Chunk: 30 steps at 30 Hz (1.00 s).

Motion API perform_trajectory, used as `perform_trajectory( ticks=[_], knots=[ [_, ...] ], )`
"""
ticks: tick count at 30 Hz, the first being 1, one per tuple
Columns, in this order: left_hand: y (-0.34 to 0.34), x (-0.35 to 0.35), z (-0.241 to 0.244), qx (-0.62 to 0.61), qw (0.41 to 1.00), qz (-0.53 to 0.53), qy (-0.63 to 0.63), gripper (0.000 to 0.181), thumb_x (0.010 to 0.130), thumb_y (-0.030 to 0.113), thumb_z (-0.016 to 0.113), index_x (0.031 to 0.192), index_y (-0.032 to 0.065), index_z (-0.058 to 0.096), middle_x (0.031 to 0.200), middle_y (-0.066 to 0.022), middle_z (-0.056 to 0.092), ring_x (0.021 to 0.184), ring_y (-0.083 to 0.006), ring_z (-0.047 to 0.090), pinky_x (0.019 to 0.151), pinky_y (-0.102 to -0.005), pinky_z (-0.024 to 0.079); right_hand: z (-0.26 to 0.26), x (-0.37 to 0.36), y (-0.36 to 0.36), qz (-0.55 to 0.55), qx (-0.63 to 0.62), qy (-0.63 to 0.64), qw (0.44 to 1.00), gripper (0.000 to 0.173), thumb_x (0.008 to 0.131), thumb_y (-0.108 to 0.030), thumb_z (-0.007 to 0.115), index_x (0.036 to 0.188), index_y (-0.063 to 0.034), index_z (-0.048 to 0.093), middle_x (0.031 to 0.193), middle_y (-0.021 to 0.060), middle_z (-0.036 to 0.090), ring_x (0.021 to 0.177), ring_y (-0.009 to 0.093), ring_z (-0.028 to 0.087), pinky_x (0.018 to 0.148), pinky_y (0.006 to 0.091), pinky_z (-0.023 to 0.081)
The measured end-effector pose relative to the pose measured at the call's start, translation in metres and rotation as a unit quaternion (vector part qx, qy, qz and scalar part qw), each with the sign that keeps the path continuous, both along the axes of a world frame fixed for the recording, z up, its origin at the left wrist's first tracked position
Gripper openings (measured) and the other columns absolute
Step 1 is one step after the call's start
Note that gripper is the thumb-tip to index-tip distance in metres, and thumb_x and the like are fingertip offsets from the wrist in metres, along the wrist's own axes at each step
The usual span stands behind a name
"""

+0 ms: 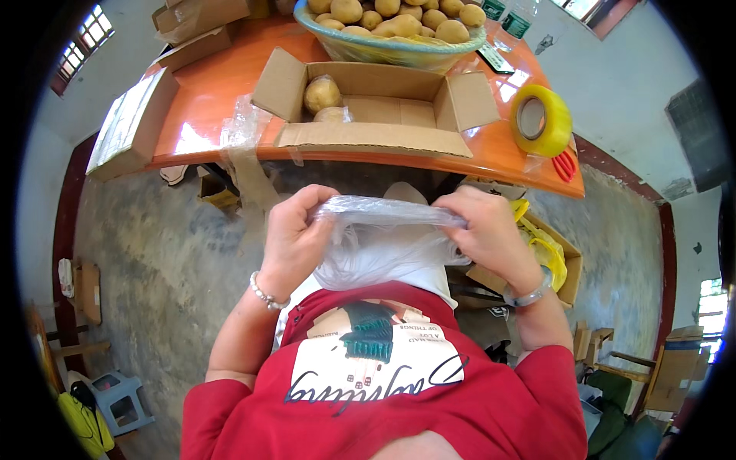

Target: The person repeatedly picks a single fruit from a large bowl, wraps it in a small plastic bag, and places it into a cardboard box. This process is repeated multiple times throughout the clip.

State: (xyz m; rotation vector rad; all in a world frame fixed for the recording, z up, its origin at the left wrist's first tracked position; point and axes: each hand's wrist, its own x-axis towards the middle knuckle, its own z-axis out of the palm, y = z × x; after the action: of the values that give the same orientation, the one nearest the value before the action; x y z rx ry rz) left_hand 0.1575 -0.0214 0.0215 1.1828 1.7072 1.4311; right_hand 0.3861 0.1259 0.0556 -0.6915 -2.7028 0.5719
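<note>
A clear plastic bag (pixel 391 211) is stretched between my two hands above my lap. My left hand (pixel 302 236) grips its one end, and my right hand (pixel 489 233) grips the other; more loose clear plastic hangs below. On the table before me stands an open cardboard box (pixel 374 135). Two potatoes wrapped in clear plastic lie at its left end, one potato (pixel 322 95) behind the other potato (pixel 332 114). Behind the box, a large basin (pixel 385 50) is heaped with unwrapped potatoes (pixel 399 26).
The orange table (pixel 201 123) also bears a roll of yellow tape (pixel 558 121), red-handled scissors (pixel 564 167), a phone (pixel 494 59), plastic bottles (pixel 513 26) and cartons (pixel 135 123). A box with yellow bags (pixel 546 253) stands below right. At lower left is a plastic stool (pixel 119 399).
</note>
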Motion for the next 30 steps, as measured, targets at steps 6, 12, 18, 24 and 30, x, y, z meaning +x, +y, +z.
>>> perform_trajectory(
  ticks=[6,12,18,24,30],
  knots=[
    [-0.02,0.003,0.04,0.044,0.998,-0.003,-0.044,0.012,0.083,-0.003,0.061,0.094,-0.0037,0.062,0.078,0.0013,0.06,0.068,-0.0017,0.051,0.059,-0.0166,0.04,0.051,0.004,-0.008,0.03,-0.142,0.134,0.98,0.032,0.066,0.011,0.054,0.094,0.0017,0.064,0.084,0.0109,0.062,0.075,0.022,0.062,0.063,0.0284,0.048],
    [-0.026,0.003,0.057,0.053,0.996,-0.027,-0.073,0.016,0.083,-0.004,0.062,0.099,-0.0038,0.061,0.08,-0.0005,0.062,0.068,-0.002,0.053,0.059,-0.0158,0.04,0.093,0.011,-0.011,-0.021,-0.268,0.134,0.954,0.034,0.067,0.012,0.053,0.097,0.0018,0.066,0.081,0.0047,0.063,0.067,0.008,0.059,0.057,0.0216,0.044],
    [-0.016,0.0,0.046,0.059,0.987,0.003,-0.147,0.016,0.084,-0.005,0.062,0.1,-0.0036,0.062,0.082,-0.0015,0.062,0.067,-0.0029,0.053,0.059,-0.0171,0.042,0.084,0.018,0.006,-0.02,-0.228,0.083,0.97,0.031,0.07,0.007,0.065,0.101,0.0005,0.066,0.082,0.0003,0.063,0.063,0.004,0.056,0.055,0.0192,0.041],
    [-0.007,0.001,0.018,0.046,0.989,0.018,-0.139,0.01,0.08,0.003,0.072,0.086,-0.0017,0.064,0.076,0.0029,0.061,0.066,-0.002,0.05,0.057,-0.0177,0.041,0.1,0.008,0.024,0.048,-0.218,0.071,0.972,0.038,0.073,-0.002,0.074,0.109,-0.0007,0.063,0.083,0.0008,0.063,0.064,0.006,0.057,0.057,0.0203,0.044],
    [-0.004,0.005,0.002,-0.004,0.996,0.006,-0.09,0.017,0.085,0.012,0.069,0.08,-0.0034,0.065,0.064,0.0046,0.056,0.06,-0.0018,0.046,0.051,-0.0204,0.038,0.122,-0.037,0.071,-0.027,0.0,0.083,0.996,0.021,0.082,-0.015,0.067,0.098,-0.0004,0.067,0.079,0.0075,0.065,0.069,0.014,0.062,0.062,0.0273,0.048]
  ],
)
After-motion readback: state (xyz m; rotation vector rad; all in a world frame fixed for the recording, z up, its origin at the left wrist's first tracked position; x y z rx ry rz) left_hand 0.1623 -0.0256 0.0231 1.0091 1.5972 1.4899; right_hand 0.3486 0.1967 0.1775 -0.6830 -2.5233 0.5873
